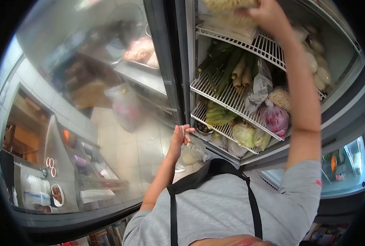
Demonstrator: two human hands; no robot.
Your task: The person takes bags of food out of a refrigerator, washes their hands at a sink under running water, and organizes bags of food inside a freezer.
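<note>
My right hand reaches to the upper shelf of an open fridge, its fingers closed on a pale bag of food at the top edge of the view. Lower down, beside the fridge's edge, my left hand has its fingers curled round the top of a clear plastic bag with something pale inside. Leafy greens and pale roots lie on the shelf below my right hand, next to a bag of purple vegetables.
A glass door stands at the left of the fridge. Cabbages rest on the lowest visible shelf. Further left is a counter with small bowls and a white dish. A lit blue cooler is at the right.
</note>
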